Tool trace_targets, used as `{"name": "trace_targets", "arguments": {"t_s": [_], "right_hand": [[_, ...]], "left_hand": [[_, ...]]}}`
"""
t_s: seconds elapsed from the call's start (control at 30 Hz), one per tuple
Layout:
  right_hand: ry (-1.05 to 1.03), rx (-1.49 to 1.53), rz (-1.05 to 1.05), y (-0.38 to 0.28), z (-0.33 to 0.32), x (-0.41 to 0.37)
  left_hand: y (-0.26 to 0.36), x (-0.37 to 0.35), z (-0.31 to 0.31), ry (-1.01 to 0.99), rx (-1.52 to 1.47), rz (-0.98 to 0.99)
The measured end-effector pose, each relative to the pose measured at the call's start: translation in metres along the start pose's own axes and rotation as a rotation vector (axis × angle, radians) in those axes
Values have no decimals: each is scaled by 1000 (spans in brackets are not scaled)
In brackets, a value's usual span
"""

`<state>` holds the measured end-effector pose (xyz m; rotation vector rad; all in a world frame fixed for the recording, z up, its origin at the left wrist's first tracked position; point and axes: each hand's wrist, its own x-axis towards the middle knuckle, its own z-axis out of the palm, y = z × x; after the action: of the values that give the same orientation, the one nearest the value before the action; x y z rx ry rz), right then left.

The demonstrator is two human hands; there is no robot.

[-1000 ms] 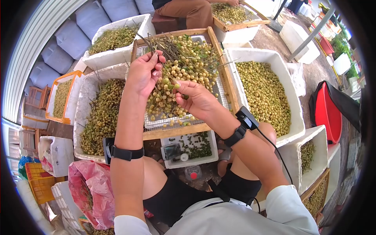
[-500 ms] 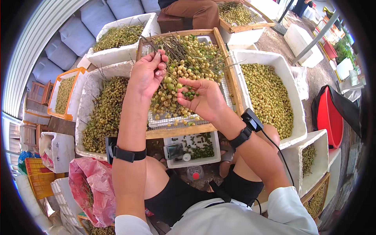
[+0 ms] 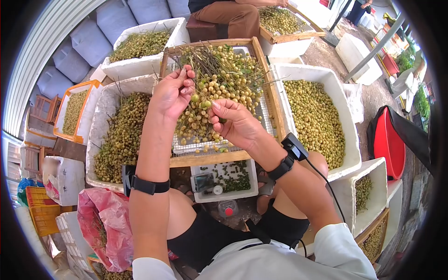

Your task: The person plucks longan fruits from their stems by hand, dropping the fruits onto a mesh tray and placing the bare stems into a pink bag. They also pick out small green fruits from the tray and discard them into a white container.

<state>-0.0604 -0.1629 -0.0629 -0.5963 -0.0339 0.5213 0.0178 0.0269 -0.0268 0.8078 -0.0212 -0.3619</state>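
My left hand (image 3: 175, 93) is closed, thumb and forefinger pinched on the stem of a small fruit sprig. Green fruits (image 3: 200, 102) on that sprig hang between my hands. My right hand (image 3: 238, 123) has its thumb and forefinger closed at one of these fruits, other fingers curled in; a dark green fruit shows partly in its palm. Both hands are above a wood-framed wire mesh tray (image 3: 210, 158), which bears a heap of small round yellow-green fruits (image 3: 224, 86) with brown stems.
White foam boxes of fruit stand left (image 3: 95, 140) and right (image 3: 350, 140). Under the tray sits a white bin (image 3: 249, 189) with dark green fruits and a clear container. A pink plastic bag (image 3: 112, 224) lies lower left. Another person's trousered leg (image 3: 242, 23) is at the back.
My right hand has moved slightly left, its fingers closing from a loose cupped pose to a pinch at the green fruits. My left hand has shifted slightly down and left.
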Motion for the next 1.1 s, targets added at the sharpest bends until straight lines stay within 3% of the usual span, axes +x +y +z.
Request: {"name": "trace_targets", "arguments": {"t_s": [0.2,0.4,0.7,0.8,0.97,1.1], "right_hand": [[179,155,-22,0,8,-6],[168,104,46,-4,6,1],[393,61,69,6,-4,6],[327,155,118,-5,12,-1],[221,-3,46,-4,7,4],[164,10,-9,0,-6,10]], "left_hand": [[-2,2,3,73,-21,55],[-9,-1,13,135,140,119],[-13,1,19,256,220,228],[-13,-3,23,255,250,296],[-24,-3,31,216,387,351],[-28,-2,34,295,426,382]]}}
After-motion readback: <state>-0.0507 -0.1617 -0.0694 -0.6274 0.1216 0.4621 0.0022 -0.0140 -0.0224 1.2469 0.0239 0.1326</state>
